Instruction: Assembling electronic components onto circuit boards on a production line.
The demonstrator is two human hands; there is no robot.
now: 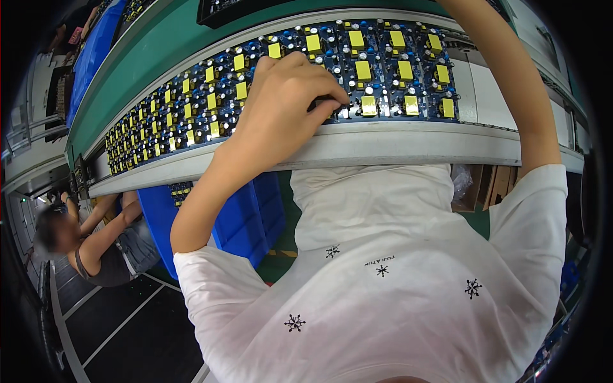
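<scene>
A long row of dark blue circuit boards (385, 86) lies on the conveyor line in front of me, each fitted with yellow block parts, capacitors and small white and blue parts. My left hand (287, 96) reaches over the boards right of the row's middle. Its thumb and index finger come together low over a board, beside a yellow block (368, 106). Whatever sits between those fingertips is too small or hidden to make out. My right forearm (504, 64) stretches up past the right end of the row, and the hand is beyond the top edge of the picture.
A pale metal rail (415, 143) borders the line on my side. Below it stand blue bins (246, 220) at the left and cardboard with clear plastic (463, 182) at the right. A dark tray (239, 9) rests on the green surface beyond. Another person (96, 255) sits further left.
</scene>
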